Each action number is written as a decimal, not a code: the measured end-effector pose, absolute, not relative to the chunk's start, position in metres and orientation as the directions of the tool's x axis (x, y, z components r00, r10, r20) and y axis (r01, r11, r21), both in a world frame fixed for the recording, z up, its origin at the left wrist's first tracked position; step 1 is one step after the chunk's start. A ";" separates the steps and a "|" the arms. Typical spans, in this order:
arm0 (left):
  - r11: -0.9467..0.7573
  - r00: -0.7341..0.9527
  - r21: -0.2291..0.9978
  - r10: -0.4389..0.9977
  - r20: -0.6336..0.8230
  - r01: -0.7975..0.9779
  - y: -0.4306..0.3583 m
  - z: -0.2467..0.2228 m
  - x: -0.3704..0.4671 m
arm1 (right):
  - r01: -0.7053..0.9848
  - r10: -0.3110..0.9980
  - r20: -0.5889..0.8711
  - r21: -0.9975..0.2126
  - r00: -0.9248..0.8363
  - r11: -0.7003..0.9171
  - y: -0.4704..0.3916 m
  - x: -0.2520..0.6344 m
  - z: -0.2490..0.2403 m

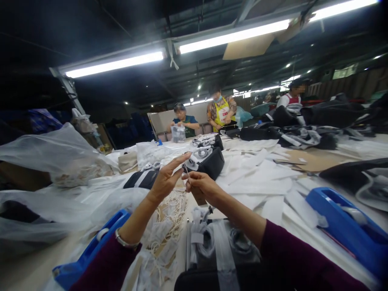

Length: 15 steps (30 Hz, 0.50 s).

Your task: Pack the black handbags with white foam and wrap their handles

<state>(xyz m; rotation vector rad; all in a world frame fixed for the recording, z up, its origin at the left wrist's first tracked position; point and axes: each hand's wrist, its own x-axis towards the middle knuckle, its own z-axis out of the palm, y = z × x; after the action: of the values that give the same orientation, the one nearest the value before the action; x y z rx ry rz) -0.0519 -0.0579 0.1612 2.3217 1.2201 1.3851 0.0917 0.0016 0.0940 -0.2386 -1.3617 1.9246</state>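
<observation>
My right hand [202, 185] pinches a thin string, and a brown tag [198, 197] hangs just below its fingers. To its left, my left hand [166, 178] has its fingers stretched out, with the fingertips near the upper end of the string. Below both hands lies a black bag [209, 252] with wrapped straps and a pale band across it. Behind my hands stands another black bag [214, 163] with white wrapping on top. Many looped strings with small tags [165, 226] lie left of the nearer bag.
Blue tape dispensers sit at the left [91, 250] and right [345, 226]. White sheets [257, 173] cover the table's right part. Clear plastic [63, 149] is heaped at the left. Several people work across the table, by piled black bags [330, 113].
</observation>
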 end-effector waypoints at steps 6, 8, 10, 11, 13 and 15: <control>-0.702 0.209 0.467 0.648 0.733 0.538 -0.047 0.142 -0.026 | -0.447 0.613 0.242 -0.871 -0.752 -0.205 0.019 0.144 0.099; -0.709 0.113 0.629 0.687 0.718 0.318 -0.041 0.135 -0.014 | -0.441 0.646 0.205 -0.868 -0.736 -0.227 0.028 0.162 0.100; -0.667 0.013 0.745 0.745 0.667 0.001 -0.034 0.127 -0.001 | -0.443 0.686 0.168 -0.862 -0.708 -0.246 0.037 0.178 0.103; -0.629 -0.027 0.763 0.774 0.633 -0.147 -0.031 0.123 0.005 | -0.449 0.712 0.151 -0.858 -0.686 -0.250 0.042 0.186 0.106; -0.540 -0.081 0.767 0.832 0.549 -0.346 -0.026 0.115 0.019 | -0.458 0.764 0.118 -0.854 -0.634 -0.249 0.050 0.201 0.113; -0.439 -0.132 0.810 0.897 0.423 -0.388 -0.024 0.103 0.032 | -0.448 0.801 0.085 -0.861 -0.593 -0.240 0.057 0.217 0.124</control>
<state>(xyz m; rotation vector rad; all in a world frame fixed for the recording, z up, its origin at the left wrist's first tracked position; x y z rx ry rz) 0.0323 -0.0240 0.1035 1.1698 0.6600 1.7330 0.2168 0.0569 0.1237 -0.4817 -1.1625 1.9245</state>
